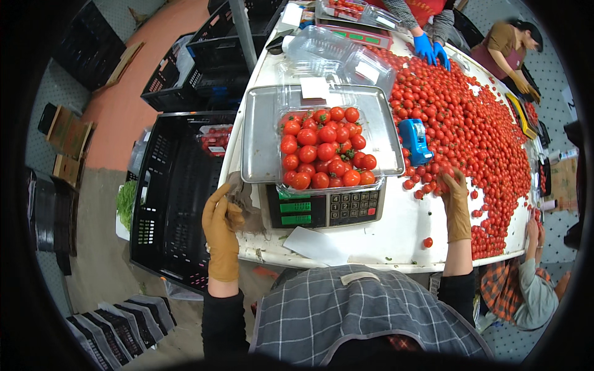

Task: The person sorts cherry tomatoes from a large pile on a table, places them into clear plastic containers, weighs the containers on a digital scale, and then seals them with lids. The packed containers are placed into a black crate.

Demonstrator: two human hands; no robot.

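Observation:
A clear plastic clamshell box (320,194) heaped with cherry tomatoes (326,152) rests, lid folded back, on the steel pan (262,139) of a digital weighing scale (320,208). My left hand (222,236), in a tan glove, hovers by the table's left edge, fingers loosely bent and apart, with nothing visible in them. At the near side of the tomato pile (464,125), my right hand (455,204), also gloved, pinches cherry tomatoes (446,174); the fingers partly hide how many. A blue tape dispenser (416,142) stands between the scale and the pile.
Left of the table, a black plastic crate (178,195) holds a packed tomato box (216,139). Empty clear boxes (325,44) lie behind the scale, near a second scale (357,35). A co-worker's blue-gloved hands (430,51) reach into the pile. White paper (315,246) lies in front.

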